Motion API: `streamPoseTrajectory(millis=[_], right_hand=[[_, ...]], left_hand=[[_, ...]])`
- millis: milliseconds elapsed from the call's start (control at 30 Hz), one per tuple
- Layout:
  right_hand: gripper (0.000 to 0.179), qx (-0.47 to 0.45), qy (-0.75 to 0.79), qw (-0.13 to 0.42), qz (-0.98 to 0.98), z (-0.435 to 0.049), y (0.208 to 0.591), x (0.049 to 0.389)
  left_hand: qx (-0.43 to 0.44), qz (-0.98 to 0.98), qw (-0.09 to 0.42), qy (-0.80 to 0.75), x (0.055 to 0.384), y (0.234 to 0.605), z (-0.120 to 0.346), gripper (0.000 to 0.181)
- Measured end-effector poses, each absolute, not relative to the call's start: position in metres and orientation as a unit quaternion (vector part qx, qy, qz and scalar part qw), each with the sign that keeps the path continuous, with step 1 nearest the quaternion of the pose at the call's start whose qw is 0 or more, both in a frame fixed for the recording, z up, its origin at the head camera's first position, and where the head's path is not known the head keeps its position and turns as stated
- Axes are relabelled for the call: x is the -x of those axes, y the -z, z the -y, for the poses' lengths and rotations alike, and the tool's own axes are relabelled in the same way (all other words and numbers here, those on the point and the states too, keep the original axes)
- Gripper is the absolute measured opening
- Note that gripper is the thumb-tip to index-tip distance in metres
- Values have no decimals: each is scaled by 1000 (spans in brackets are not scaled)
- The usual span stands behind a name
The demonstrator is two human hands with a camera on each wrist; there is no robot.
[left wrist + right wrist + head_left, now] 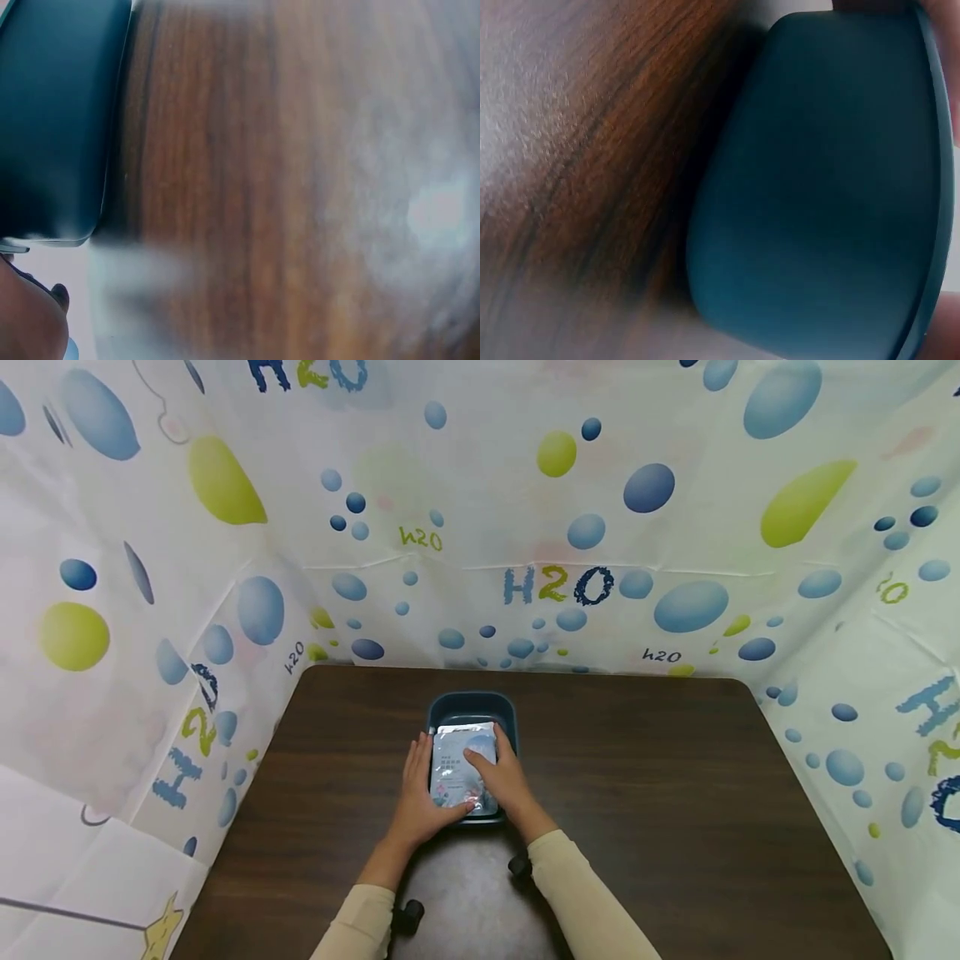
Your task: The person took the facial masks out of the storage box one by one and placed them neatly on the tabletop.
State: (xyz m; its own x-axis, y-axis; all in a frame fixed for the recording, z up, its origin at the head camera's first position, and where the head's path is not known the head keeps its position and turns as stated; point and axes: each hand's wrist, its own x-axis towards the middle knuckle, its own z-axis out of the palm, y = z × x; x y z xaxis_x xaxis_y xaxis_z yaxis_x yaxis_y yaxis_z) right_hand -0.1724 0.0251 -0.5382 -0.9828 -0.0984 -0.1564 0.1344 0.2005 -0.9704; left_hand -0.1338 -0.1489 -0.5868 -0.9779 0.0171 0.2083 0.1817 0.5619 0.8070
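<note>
In the head view a silver and pale-blue foil pouch (pixel 455 772), printed with small text and a floral pattern, lies face up over a dark teal rectangular tray (pixel 472 700). My left hand (pixel 422 802) grips the pouch along its left edge, its thumb across the lower right of the face. From the right my right hand (pixel 510 777) grips the opposite edge, thumb on the upper face. The tray's outer wall (pixel 60 112) fills the left wrist view's upper left. The right wrist view shows its side (pixel 817 180), with skin beyond the rim.
The tray stands on a dark wood-grain table (pixel 637 793). White sheeting (pixel 480 485) with blue and green spots and H2O lettering rises behind and beside the table. A pale glare patch (pixel 472 893) lies between the forearms.
</note>
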Motion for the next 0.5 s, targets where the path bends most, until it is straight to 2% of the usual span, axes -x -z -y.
streamPoseTrajectory(millis=[233, 500], right_hand=[[81, -6, 699, 89, -710, -29, 539, 172], [77, 6, 752, 54, -657, -30, 544, 171]], left_hand=[[51, 878, 80, 469, 134, 584, 147, 129], [49, 872, 81, 480, 133, 588, 147, 127]])
